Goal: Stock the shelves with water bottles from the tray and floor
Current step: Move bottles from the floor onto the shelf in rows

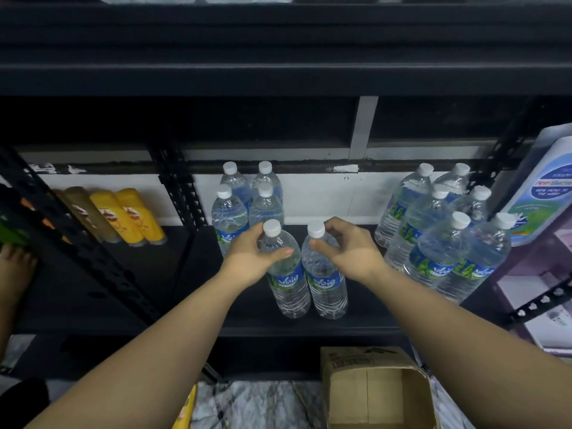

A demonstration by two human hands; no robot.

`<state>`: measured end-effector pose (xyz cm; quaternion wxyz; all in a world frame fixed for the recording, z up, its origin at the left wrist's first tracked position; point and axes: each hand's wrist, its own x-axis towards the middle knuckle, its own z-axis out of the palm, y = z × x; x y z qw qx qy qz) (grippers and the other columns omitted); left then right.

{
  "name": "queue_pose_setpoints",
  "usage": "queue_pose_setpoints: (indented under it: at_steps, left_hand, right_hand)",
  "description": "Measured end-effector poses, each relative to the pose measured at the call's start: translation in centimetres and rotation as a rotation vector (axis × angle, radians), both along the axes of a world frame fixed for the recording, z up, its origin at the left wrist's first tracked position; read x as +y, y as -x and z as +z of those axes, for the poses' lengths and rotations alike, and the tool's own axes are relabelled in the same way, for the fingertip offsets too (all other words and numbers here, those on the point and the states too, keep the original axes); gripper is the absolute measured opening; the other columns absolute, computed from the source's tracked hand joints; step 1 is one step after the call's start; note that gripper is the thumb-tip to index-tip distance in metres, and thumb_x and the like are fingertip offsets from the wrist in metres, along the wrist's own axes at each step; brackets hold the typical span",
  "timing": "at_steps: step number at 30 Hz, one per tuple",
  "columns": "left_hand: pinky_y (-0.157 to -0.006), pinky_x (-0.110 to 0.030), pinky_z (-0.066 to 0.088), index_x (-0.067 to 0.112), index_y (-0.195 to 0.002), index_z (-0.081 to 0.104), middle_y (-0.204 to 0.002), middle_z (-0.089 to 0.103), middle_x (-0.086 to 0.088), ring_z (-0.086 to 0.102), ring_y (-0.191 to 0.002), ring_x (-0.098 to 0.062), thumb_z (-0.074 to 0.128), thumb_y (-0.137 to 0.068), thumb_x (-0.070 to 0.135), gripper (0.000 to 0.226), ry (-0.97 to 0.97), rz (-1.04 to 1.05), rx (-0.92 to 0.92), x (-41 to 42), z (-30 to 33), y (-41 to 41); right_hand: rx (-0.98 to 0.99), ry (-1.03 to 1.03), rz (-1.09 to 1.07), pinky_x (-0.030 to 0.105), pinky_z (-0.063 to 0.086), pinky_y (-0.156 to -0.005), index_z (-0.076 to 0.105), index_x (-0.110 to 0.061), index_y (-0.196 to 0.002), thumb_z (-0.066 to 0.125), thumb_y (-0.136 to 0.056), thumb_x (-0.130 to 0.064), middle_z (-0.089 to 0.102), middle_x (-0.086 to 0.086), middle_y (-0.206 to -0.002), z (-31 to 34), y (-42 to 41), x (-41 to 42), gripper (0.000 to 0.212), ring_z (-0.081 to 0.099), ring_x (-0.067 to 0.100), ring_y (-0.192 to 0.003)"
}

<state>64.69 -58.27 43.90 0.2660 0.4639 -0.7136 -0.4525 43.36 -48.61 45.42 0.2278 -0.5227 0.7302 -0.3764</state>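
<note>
The left hand [252,253] has its fingers curled round the shoulder of one water bottle [286,274], thumb lying across the front just under the white cap. The right hand [351,249] grips the neck of a second water bottle [325,277] the same way, thumb at the front, fingers wrapped behind. Both bottles stand upright on the black shelf [365,320], touching side by side, a little back from its front edge.

Behind the left hand, a cluster of four bottles [244,199] stands in two rows towards the rear wall, the nearest one just beside the left hand's knuckles. To the right, a larger group of bottles [445,230] fills the shelf up to the perforated upright. Between the two groups, behind the held pair, runs a bare strip of shelf reaching back to the wall.

Past the left upright [182,193], yellow containers [133,216] lean in the neighbouring bay. The shelf above hangs low overhead. On the floor below the shelf edge sits an open cardboard box [377,388].
</note>
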Motion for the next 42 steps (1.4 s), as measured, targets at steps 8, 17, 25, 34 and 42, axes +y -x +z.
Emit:
queue_pose_setpoints:
  at_steps: [8,17,25,34,42]
  left_hand:
    - [-0.109,-0.039,0.052,0.037,-0.130,0.068,-0.126,0.071,0.020,0.065,-0.121,-0.004,0.093,-0.063,0.051,0.073,0.035,-0.029,-0.022,-3.8,0.5,-6.0]
    - [-0.098,-0.034,0.055,0.029,-0.109,0.061,-0.112,0.074,0.017,0.067,-0.111,-0.001,0.094,-0.075,0.027,0.047,0.118,-0.003,0.022,-7.3,0.3,-10.5]
    - [-0.105,-0.040,0.054,0.033,-0.121,0.063,-0.120,0.072,0.018,0.065,-0.117,-0.001,0.092,-0.078,0.025,0.052,0.129,-0.089,0.047,-7.6,0.0,-10.8]
    - [-0.106,-0.038,0.053,0.035,-0.116,0.063,-0.119,0.072,0.017,0.065,-0.117,-0.003,0.091,-0.078,0.025,0.048,0.139,-0.074,0.048,-7.3,0.1,-10.1]
    - [-0.103,-0.038,0.054,0.031,-0.124,0.063,-0.120,0.072,0.015,0.065,-0.115,-0.003,0.091,-0.080,0.024,0.053,0.144,-0.056,0.033,-7.1,0.3,-10.4]
  right_hand:
    - [-0.008,0.001,0.018,0.039,0.055,-0.091,0.067,-0.029,-0.108,0.074,-0.093,-0.045,0.072,-0.003,-0.113,-0.1,-6.0,-3.8,0.024,0.066,0.017,-0.104]
    - [-0.028,0.052,-0.019,0.040,0.055,-0.094,0.065,-0.030,-0.110,0.073,-0.092,-0.046,0.072,-0.002,-0.112,-1.5,-10.5,-7.6,0.025,0.067,0.018,-0.105]
    - [-0.023,0.055,-0.041,0.042,0.055,-0.094,0.066,-0.023,-0.119,0.071,-0.096,-0.037,0.072,0.001,-0.115,-1.4,-10.3,-7.4,0.027,0.067,0.022,-0.107]
    - [-0.048,0.045,-0.044,0.037,0.055,-0.093,0.066,-0.027,-0.124,0.072,-0.096,-0.038,0.073,-0.003,-0.117,-1.4,-9.8,-6.4,0.030,0.068,0.019,-0.108]
    - [-0.045,0.063,-0.046,0.026,0.044,-0.090,0.065,-0.025,-0.122,0.072,-0.096,-0.035,0.070,-0.001,-0.122,-1.3,-10.4,-6.7,0.029,0.063,0.016,-0.112]
